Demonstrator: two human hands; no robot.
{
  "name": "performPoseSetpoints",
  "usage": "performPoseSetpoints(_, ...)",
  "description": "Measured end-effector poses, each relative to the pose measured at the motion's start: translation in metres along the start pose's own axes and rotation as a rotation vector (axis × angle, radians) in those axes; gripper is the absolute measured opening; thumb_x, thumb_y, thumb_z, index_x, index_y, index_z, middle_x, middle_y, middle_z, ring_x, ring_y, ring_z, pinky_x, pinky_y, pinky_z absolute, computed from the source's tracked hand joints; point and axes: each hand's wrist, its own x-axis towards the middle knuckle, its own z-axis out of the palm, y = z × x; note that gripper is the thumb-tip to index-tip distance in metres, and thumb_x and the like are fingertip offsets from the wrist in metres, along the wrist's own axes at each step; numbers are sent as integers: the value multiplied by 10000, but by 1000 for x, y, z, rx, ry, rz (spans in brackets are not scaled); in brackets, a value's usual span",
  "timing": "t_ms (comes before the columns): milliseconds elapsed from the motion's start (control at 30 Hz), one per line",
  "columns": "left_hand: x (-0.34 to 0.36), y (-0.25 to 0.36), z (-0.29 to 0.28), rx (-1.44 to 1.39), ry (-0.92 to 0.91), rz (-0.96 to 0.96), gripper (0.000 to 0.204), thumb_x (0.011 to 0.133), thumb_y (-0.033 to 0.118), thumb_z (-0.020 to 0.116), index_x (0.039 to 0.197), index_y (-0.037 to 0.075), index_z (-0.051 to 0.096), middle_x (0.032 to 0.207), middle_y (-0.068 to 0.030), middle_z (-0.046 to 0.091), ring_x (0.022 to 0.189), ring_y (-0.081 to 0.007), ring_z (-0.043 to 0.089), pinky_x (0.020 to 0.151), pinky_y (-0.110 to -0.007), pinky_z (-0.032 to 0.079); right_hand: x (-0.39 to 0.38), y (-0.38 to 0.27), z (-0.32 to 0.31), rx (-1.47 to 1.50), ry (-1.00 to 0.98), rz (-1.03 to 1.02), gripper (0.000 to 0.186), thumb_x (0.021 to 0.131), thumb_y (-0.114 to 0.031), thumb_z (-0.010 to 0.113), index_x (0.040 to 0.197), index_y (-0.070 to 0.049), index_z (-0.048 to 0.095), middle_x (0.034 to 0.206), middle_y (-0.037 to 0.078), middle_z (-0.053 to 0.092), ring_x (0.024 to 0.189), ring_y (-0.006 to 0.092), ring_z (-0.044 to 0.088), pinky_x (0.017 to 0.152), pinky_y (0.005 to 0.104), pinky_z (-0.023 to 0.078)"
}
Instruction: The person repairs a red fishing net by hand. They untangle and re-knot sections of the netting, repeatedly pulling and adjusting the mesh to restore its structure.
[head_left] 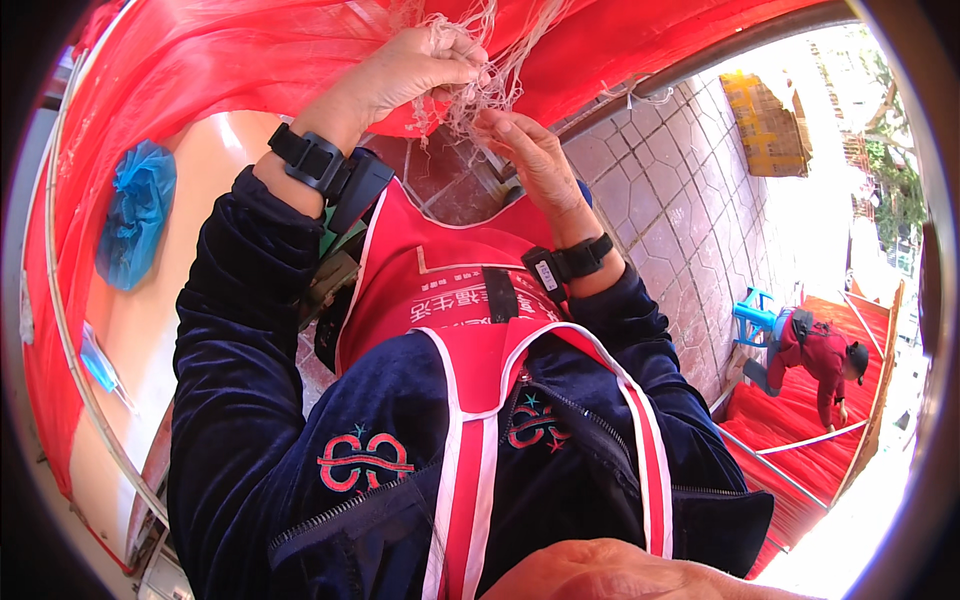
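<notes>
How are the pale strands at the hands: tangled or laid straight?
Tangled: the pale strands loop and cross in a loose clump between left hand and right hand.

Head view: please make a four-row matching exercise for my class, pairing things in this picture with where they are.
Things
1. Tangled pale strands
2. Crumpled blue plastic bag
3. Blue stool
4. Cardboard with yellow tape

Places
A. Right side, next to a bent-over co-worker in dark red
B. Upper right of the picture
C. Held by the left hand
D. Left side of the picture

Right pairs: 1-C, 2-D, 3-A, 4-B
</notes>
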Motion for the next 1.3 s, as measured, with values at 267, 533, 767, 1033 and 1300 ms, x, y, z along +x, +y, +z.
performPoseSetpoints(267, -4, 7, 13, 72, 21, -21, 234, 934, 209, 586, 1110, 58, 611, 926, -47, 655, 797, -105, 616, 689, -234, 500, 17, -15, 33, 182, 62, 15, 249, 918, -172, 620, 1061, 30, 647, 1012, 79, 673, 939, 130, 614, 849, 256, 479)
performPoseSetpoints(533, -3, 9, 11, 22, 15, 24, 241, 931, 180, 580, 1134, 55, 618, 970, -42, 661, 790, -93, 611, 681, -231, 496, 22, -10, 29, 312, 89, -64, 181, 943, -154, 548, 1009, -21, 652, 979, 82, 677, 915, 169, 628, 840, 320, 501)
performPoseSetpoints(767, -6, 11, 8, -30, 31, -54, 242, 924, 176, 587, 1137, 68, 622, 968, -34, 673, 738, -72, 595, 666, -217, 486, 21, -13, 18, 506, 71, -15, 197, 959, -173, 501, 1024, -41, 632, 1020, 99, 667, 927, 213, 626, 846, 369, 495)
performPoseSetpoints(1033, -4, 13, -3, -189, -14, -10, 188, 920, 244, 604, 1016, 94, 664, 857, -17, 672, 673, -57, 556, 615, -200, 445, 15, -18, 3, 662, 33, -37, 235, 965, -247, 485, 1063, -69, 601, 1048, 86, 660, 970, 212, 613, 916, 396, 446)
performPoseSetpoints(1300, -9, 23, 13, 228, -32, 28, 260, 855, 378, 686, 901, 126, 639, 769, 18, 573, 740, -63, 517, 680, -207, 415, 12, -29, 19, 510, -32, -131, 178, 971, -206, 511, 1045, -72, 601, 1037, 74, 653, 928, 197, 616, 838, 349, 488)
